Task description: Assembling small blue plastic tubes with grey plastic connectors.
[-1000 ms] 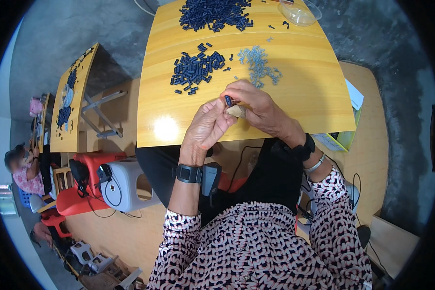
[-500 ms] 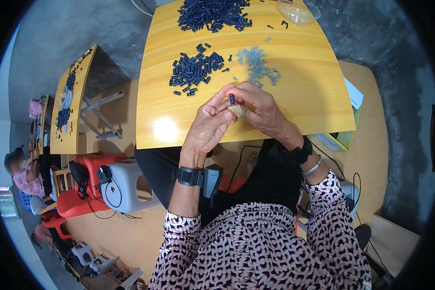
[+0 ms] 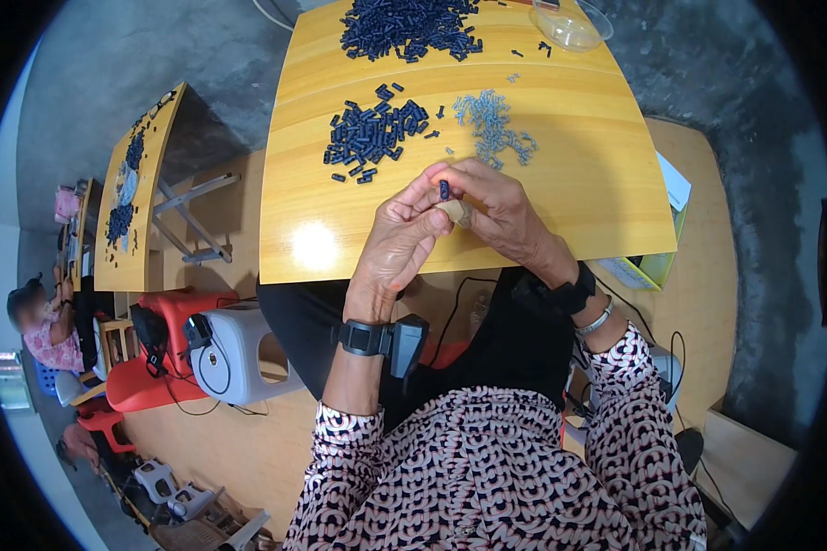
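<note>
My left hand [image 3: 401,230] and my right hand [image 3: 498,209] meet above the near part of the yellow wooden table [image 3: 560,216]. Their fingertips close together round a small dark oblong plastic piece [image 3: 444,190], which stands up between them. A tan wrapping [image 3: 455,212] covers a fingertip or thumb tip just below it. Beyond my hands lies a pile of similar dark pieces [image 3: 374,133], with a scatter of small silver screw-like parts [image 3: 492,127] to its right. Fingers hide any smaller part in the grip.
A larger heap of dark pieces [image 3: 404,26] lies at the table's far edge, near a clear plastic bowl [image 3: 574,28]. Below the right edge stands a yellow-green bin [image 3: 657,262]. A white stool [image 3: 239,358] and red chair [image 3: 170,340] are at left; another person [image 3: 46,326] sits farther off.
Almost nothing differs. Both hands keep their grip on the dark piece, with only a very slight shift of the whole picture.
</note>
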`<action>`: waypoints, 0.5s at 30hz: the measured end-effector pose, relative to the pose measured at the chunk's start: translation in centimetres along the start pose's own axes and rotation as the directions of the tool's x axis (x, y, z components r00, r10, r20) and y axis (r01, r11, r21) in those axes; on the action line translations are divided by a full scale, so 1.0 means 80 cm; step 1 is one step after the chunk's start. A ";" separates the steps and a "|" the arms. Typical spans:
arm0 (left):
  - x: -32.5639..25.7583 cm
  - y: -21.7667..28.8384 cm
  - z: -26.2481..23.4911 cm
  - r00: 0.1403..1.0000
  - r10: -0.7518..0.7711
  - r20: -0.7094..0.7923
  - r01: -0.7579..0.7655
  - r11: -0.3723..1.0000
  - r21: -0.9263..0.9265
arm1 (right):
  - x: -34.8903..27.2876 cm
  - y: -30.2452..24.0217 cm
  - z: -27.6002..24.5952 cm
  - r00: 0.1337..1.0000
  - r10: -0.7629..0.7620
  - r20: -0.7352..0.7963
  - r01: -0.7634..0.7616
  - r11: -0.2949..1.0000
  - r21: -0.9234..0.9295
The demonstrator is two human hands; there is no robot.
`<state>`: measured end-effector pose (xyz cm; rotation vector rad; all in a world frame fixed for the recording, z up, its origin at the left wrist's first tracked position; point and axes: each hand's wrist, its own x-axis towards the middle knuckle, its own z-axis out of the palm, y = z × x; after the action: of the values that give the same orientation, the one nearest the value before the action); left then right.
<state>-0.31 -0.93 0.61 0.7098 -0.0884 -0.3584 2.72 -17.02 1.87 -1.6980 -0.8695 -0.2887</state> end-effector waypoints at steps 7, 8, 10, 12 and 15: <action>0.001 -0.002 -0.001 0.999 0.029 -0.014 -0.029 0.999 0.022 | 0.001 -0.002 0.006 0.999 -0.005 -0.052 0.005 1.000 0.004; 0.001 -0.001 -0.002 1.000 0.026 -0.013 -0.026 1.000 0.017 | 0.002 -0.002 0.007 0.998 -0.005 -0.056 0.004 1.000 -0.011; 0.001 -0.001 -0.001 1.000 0.023 -0.013 -0.023 1.000 0.011 | 0.002 -0.003 0.007 0.999 -0.004 -0.052 0.004 1.000 -0.017; 0.001 -0.001 0.002 1.000 0.020 -0.021 -0.020 1.000 0.010 | 0.003 -0.003 0.006 0.999 -0.003 -0.047 0.002 1.000 -0.023; -0.001 0.002 0.003 0.999 0.025 -0.028 -0.023 0.997 0.069 | 0.006 -0.005 0.008 0.999 -0.017 -0.047 0.015 0.999 -0.033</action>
<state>-0.37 -0.93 0.87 0.7813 -0.0821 -0.3231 2.64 -16.21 2.26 -1.7088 -0.8484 -0.3542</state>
